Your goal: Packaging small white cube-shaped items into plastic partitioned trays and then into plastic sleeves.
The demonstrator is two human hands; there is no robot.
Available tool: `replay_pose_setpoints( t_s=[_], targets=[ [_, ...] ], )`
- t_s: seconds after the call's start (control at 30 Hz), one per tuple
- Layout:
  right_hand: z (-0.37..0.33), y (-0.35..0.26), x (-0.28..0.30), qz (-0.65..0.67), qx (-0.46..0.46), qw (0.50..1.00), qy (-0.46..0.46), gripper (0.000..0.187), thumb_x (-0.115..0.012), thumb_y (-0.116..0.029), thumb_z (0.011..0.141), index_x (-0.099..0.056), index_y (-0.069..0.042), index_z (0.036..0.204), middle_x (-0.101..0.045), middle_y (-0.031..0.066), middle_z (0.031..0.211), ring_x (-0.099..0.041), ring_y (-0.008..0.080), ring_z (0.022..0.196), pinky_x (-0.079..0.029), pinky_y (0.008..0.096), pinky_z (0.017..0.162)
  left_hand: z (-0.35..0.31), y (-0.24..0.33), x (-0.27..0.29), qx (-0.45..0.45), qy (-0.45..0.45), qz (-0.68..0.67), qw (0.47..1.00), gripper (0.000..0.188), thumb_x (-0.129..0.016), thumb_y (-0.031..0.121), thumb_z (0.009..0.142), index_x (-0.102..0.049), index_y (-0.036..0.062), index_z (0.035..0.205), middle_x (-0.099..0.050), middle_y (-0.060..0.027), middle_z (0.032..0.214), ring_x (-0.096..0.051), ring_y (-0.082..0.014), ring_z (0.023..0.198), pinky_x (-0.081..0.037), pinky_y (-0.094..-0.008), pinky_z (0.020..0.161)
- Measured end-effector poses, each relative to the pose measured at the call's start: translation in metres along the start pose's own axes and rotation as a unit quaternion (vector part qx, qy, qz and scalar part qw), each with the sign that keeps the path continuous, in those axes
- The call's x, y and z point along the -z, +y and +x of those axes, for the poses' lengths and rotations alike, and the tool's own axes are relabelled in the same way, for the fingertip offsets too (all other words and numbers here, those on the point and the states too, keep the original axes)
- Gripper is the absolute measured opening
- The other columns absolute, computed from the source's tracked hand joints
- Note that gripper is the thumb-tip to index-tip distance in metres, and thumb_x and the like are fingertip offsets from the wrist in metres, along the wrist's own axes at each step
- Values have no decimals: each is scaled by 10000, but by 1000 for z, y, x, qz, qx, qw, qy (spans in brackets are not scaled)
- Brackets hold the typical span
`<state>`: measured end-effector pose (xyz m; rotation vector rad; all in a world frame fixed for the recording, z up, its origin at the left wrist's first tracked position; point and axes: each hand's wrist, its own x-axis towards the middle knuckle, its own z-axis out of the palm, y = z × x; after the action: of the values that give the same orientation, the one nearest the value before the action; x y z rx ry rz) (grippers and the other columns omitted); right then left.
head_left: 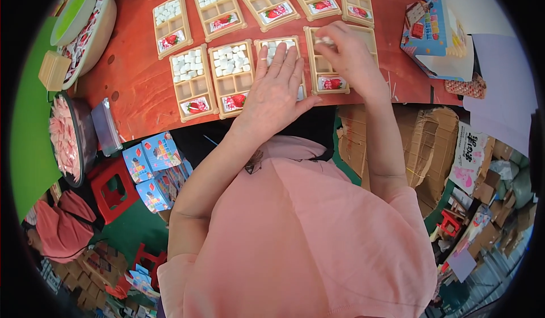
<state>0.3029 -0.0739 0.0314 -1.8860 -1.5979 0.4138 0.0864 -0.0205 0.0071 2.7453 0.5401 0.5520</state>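
Two rows of beige compartment trays [212, 99] stand before me, many with small white cube-like pieces [231, 59] in the large section and a strawberry-printed packet [195, 106] in a small one. My left hand [274, 88] lies with fingers stretched over the third near tray, its fingertips on the white pieces there, covering much of that tray. Just right of it, my right hand [347, 54] bends over another tray [312, 71], thumb and fingers drawn together near a few white pieces. Whatever sits between those fingertips is hidden. A strawberry packet [332, 83] shows below it.
On the red table [142, 85], a blue printed box [434, 31] stands at right. At left are a large tub [102, 31] of packets, a green-lined bowl [74, 14] and a dark bowl [65, 136] of pink packets. Blue boxes [159, 150] and a red stool [113, 187] stand lower left; cardboard [420, 148] lower right.
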Motion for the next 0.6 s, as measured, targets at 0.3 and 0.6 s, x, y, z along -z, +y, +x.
replay_pose_setpoints(
  t_s=[0.3, 0.6],
  targets=[
    [52, 3, 34, 171, -62, 982, 59, 176, -698, -109, 953, -711, -4, 1093, -682, 50, 912, -547, 68, 628, -463, 249, 581, 3, -1, 10, 7, 17, -6, 1000, 555, -756, 355, 886, -629, -44, 1250, -560, -253, 1375, -488, -410, 1379, -199, -679, 1200],
    [278, -2, -15, -66, 87, 993, 41, 267, -654, -190, 959, -718, 3, 1132, -759, 173, 1036, -723, 295, 881, -556, 364, 791, -3, -5, 7, 8, 6, -74, 997, 645, -739, 363, 914, -557, -88, 1337, -498, -312, 1454, -465, -451, 1396, -359, -545, 1177]
  ],
)
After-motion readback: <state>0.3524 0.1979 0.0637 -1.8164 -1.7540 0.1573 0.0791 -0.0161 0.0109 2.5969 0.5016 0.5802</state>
